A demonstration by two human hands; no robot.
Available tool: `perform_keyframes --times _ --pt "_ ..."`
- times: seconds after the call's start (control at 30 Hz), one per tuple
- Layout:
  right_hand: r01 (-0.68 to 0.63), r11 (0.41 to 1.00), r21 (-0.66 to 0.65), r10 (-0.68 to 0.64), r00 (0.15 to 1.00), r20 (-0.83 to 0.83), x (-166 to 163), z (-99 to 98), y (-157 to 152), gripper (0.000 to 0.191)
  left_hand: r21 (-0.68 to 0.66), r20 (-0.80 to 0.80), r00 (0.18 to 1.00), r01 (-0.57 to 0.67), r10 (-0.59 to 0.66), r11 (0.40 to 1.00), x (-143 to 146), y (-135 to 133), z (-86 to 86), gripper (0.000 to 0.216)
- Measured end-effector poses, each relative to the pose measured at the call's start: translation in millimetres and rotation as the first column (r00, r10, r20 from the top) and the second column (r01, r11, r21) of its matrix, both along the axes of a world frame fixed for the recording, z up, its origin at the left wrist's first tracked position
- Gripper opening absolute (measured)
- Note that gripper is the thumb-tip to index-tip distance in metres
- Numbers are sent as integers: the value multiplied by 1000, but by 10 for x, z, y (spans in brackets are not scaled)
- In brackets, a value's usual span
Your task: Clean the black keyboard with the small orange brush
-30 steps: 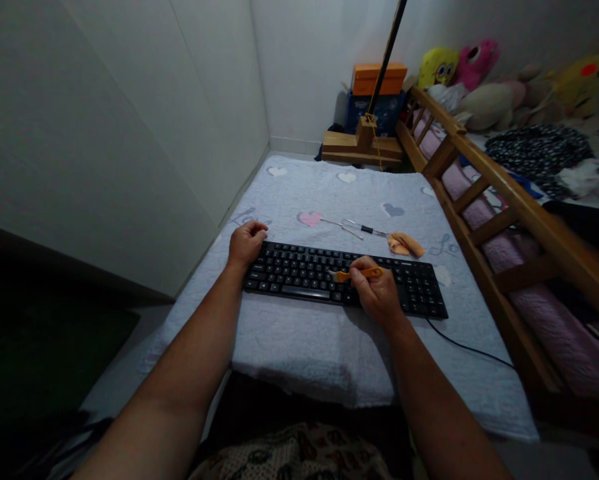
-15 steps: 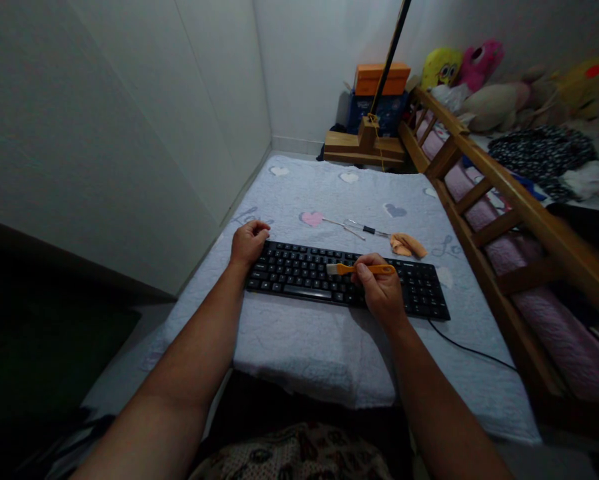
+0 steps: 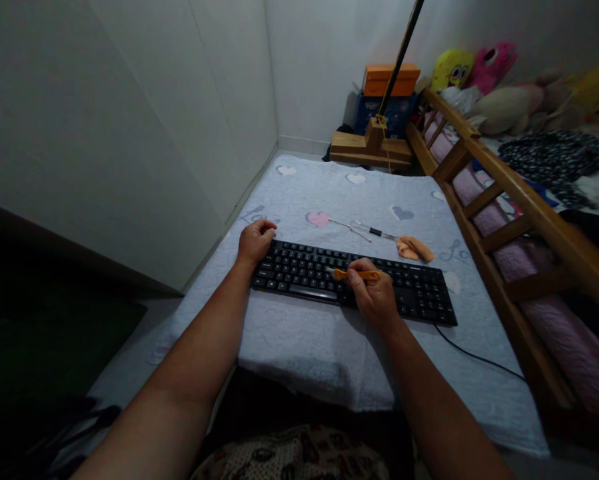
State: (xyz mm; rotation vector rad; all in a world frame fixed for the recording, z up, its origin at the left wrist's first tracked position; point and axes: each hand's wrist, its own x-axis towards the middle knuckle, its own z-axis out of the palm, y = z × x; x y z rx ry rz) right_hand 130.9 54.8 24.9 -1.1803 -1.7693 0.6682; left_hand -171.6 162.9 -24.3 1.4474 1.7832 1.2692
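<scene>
A black keyboard (image 3: 304, 270) lies across a pale blue quilt (image 3: 339, 193) with heart prints. My left hand (image 3: 256, 241) is curled closed on the keyboard's far left corner, gripping its edge. My right hand (image 3: 374, 297) rests over the middle of the keys, pinching a small orange-handled brush (image 3: 355, 274). The brush's pale bristle end points left and touches the keys.
Beyond the keyboard lie metal tweezers (image 3: 362, 229) and a crumpled orange cloth (image 3: 416, 248). A black cable (image 3: 479, 357) trails off to the right. A wooden bed rail (image 3: 504, 180) runs along the right, plush toys (image 3: 474, 73) behind it. Boxes (image 3: 386, 93) and a wooden stand (image 3: 372, 143) sit at the far end.
My right hand with the brush swept a little rightward over the keys and then back left; the brush tip now sits lower on the keys. My left hand has kept its hold on the corner.
</scene>
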Motion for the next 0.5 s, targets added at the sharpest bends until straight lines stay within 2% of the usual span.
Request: perform_keyframes --times 0.13,0.33,0.5 --pt "43 999 18 -43 999 -3 -3 -3 2 17 -11 0 1000 -5 5 1000 2 0 6 15" --pt "1 1000 16 -1 1000 13 -6 12 2 18 -23 -2 1000 -4 4 1000 5 1 17 16" --pt "22 999 23 -22 1000 12 -3 29 -6 20 -24 -6 1000 -1 0 1000 9 -2 27 16"
